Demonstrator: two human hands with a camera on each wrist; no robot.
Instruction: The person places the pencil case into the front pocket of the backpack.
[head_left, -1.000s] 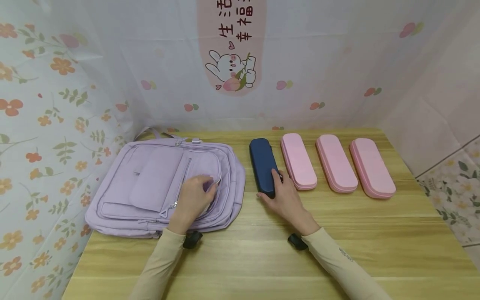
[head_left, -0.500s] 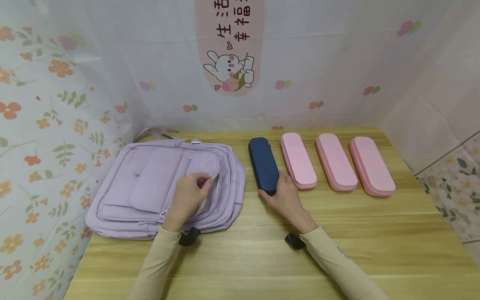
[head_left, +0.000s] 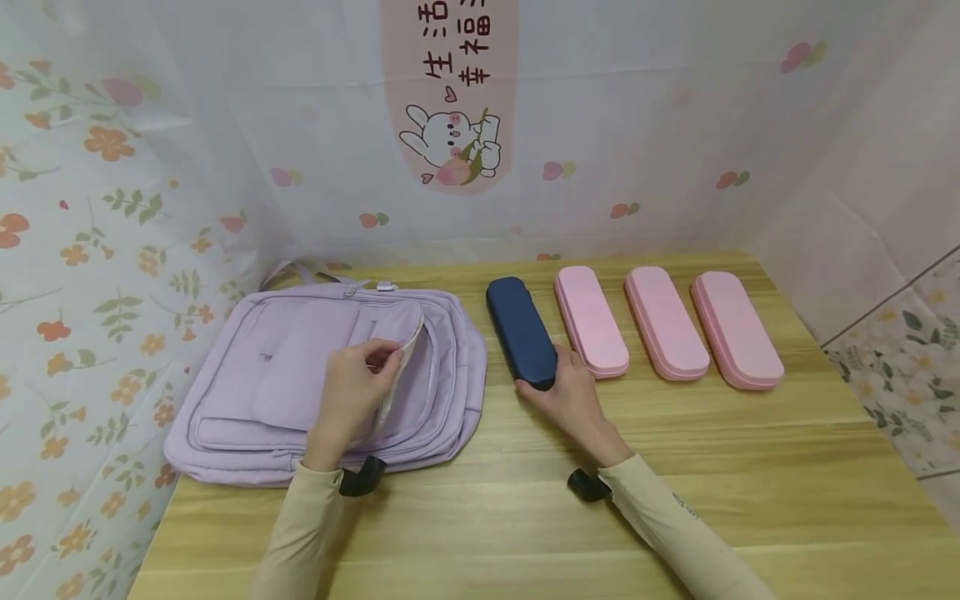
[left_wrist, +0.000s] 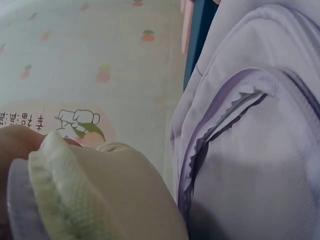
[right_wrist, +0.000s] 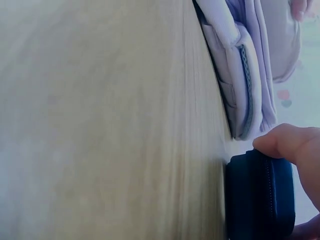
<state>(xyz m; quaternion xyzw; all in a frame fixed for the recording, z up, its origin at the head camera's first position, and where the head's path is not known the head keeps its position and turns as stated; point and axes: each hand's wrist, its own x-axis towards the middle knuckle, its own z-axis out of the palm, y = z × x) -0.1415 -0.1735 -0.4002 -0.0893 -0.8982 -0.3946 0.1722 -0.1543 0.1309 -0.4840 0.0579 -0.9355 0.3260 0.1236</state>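
Note:
A lavender backpack (head_left: 292, 358) lies flat on the left of the table. My left hand (head_left: 350, 385) pinches the edge of its front pocket flap (head_left: 405, 354) and holds it lifted. In the left wrist view the raised flap (left_wrist: 115, 185) shows a pale lining, and the open pocket (left_wrist: 250, 165) gapes beside it. My right hand (head_left: 567, 400) grips the near end of a dark blue zipped pencil case (head_left: 521, 329), thumb on one side and fingers on the other. The right wrist view shows my thumb (right_wrist: 282, 142) against the end of that blue case (right_wrist: 260, 195).
Three pink pencil cases (head_left: 591, 321), (head_left: 666, 323), (head_left: 737, 330) stand in a row right of the blue one. A printed curtain (head_left: 315, 125) hangs behind the wooden table (head_left: 480, 517) and along its left side.
My left hand has moved left and pulled the pocket flap up and back, so the pocket gapes wider. My right hand stays on the blue pencil case. The head view has shifted slightly.

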